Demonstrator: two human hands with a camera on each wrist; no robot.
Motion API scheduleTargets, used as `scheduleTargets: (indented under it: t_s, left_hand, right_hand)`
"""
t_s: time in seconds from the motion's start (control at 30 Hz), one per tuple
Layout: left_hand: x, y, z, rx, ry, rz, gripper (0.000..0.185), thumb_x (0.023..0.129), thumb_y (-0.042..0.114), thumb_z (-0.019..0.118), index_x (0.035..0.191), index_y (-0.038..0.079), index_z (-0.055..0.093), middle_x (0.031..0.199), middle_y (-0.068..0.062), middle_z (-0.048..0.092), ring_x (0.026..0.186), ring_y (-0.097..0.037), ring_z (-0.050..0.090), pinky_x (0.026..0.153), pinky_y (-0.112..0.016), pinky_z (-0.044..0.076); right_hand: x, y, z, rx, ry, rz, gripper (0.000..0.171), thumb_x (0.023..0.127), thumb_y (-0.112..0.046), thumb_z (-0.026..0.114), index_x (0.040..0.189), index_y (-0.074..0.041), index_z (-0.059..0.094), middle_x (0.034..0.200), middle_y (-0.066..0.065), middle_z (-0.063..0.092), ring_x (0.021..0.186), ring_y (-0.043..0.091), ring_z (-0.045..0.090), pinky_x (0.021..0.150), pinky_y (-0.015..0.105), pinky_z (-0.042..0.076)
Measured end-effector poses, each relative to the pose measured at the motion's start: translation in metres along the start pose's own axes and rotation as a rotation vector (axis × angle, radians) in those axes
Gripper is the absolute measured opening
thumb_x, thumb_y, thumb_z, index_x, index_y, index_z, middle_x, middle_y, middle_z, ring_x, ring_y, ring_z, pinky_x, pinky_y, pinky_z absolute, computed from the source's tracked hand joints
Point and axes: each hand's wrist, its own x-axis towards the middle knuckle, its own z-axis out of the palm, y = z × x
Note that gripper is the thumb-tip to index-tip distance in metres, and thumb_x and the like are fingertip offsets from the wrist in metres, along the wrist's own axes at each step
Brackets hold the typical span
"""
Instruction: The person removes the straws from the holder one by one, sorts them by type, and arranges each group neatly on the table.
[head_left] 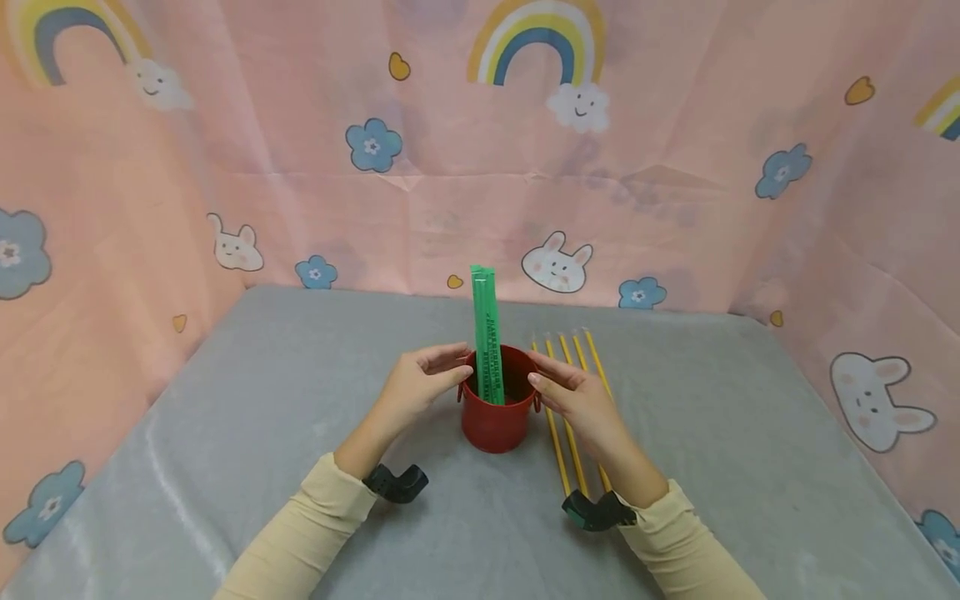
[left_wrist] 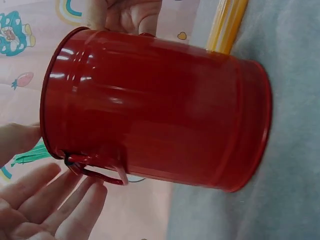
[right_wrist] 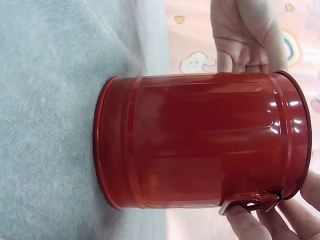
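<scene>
A small red metal bucket [head_left: 495,429] with side handles stands upright at the middle of the table in the head view. Slim green packets [head_left: 487,333] with dark print stand in it, leaning a little to the left and rising well above the rim. My left hand [head_left: 420,379] holds the bucket's left side, thumb at the rim and fingers by the handle [left_wrist: 107,172]. On the opposite side, my right hand [head_left: 581,400] grips the rim with its thumb, its fingers around the right handle [right_wrist: 250,200].
Several thin yellow sticks [head_left: 557,450] lie side by side just right of the bucket, partly under my right hand and wrist. A grey cloth [head_left: 262,433] covers the table. Pink printed curtains [head_left: 450,208] enclose the back and sides.
</scene>
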Motion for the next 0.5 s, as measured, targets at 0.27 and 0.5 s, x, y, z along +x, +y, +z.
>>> scheduleTargets:
  t_s: [0.27,0.5]
  left_hand:
    - [0.01,0.009,0.007,-0.015,0.132,0.027,0.035,0.09,0.028,0.075,0.123,0.015,0.071,0.121,-0.003,0.073,0.117,-0.017,0.067,0.104,-0.039,0.052]
    - [0.02,0.012,0.017,-0.027,0.191,0.073,0.032,0.089,0.027,0.076,0.117,0.013,0.073,0.115,-0.006,0.075,0.109,-0.017,0.07,0.097,-0.036,0.056]
  right_hand:
    - [0.001,0.001,-0.001,0.005,-0.003,0.006,0.05,0.101,-0.018,0.058,0.149,-0.006,0.046,0.15,0.017,0.049,0.139,0.031,0.048,0.108,0.043,0.044]
    - [0.0,0.001,-0.001,0.008,-0.004,0.006,0.051,0.101,-0.018,0.058,0.149,-0.006,0.045,0.15,0.018,0.049,0.139,0.031,0.049,0.109,0.043,0.043]
